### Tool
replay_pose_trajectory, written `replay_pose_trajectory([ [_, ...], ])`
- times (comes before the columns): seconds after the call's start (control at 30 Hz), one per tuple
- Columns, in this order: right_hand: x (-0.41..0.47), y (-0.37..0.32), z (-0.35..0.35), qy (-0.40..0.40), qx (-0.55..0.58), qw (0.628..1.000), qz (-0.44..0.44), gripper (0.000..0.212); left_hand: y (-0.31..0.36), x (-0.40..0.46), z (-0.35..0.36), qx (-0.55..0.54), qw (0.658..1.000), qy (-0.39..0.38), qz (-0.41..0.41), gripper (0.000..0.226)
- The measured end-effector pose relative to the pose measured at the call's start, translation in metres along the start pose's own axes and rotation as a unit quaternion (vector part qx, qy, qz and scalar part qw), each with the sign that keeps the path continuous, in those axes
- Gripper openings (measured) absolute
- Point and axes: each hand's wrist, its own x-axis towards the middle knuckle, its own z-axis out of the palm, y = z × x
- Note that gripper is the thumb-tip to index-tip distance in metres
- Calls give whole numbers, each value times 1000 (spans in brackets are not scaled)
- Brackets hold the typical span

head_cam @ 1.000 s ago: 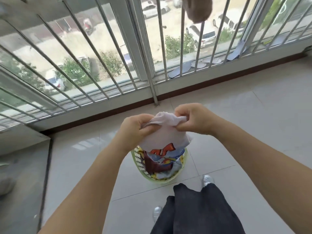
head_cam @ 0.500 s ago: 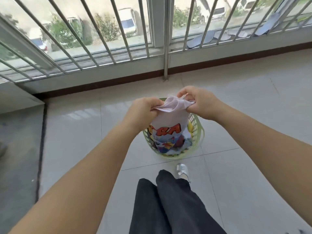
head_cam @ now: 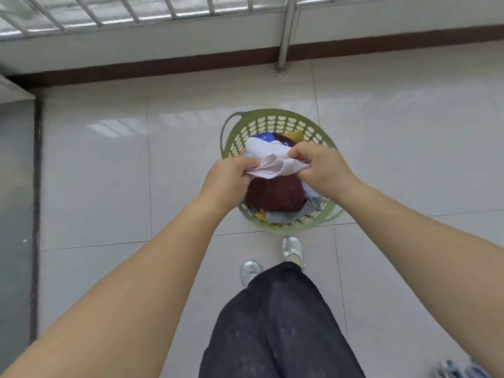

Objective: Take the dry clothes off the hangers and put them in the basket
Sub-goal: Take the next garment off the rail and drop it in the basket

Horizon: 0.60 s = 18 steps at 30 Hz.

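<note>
Tiled balcony floor (head_cam: 95,173) under a barred window — a garment about to go into the basket.

Green basket (head_cam: 275,124) sits directly beneath the fingers, already holding clothes. Left hand (head_cam: 229,178) and right hand (head_cam: 319,170) each pinch one end of the bunched pale garment (head_cam: 272,165), fingers curled tight, cloth stretched between them. Best done, I judge, by lowering until the hanging part lands inside the rim — then letting go with both together.

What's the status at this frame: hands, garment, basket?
Left hand and right hand both grip the pale garment. Garment bunched above green basket, not released. Nothing in the way.
</note>
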Motion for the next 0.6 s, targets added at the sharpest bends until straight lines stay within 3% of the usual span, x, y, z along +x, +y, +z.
replay_pose_trajectory([
  [0.17, -5, 52, 56, -158, -42, 985, 50, 23, -50, 1, 70, 18, 989, -124, -83, 25],
  [0.33, 10, 77, 71, -281, -42, 956, 74, 24, -63, 18, 90, 41, 970, -215, -109, 30],
  [0.5, 67, 95, 73, -252, 34, 961, 110, 27, -76, 79, 88, 29, 984, -145, -96, 23],
  [0.6, 109, 105, 77, -174, 61, 975, 122, 43, -78, 117, 86, 28, 992, -29, -118, 42],
])
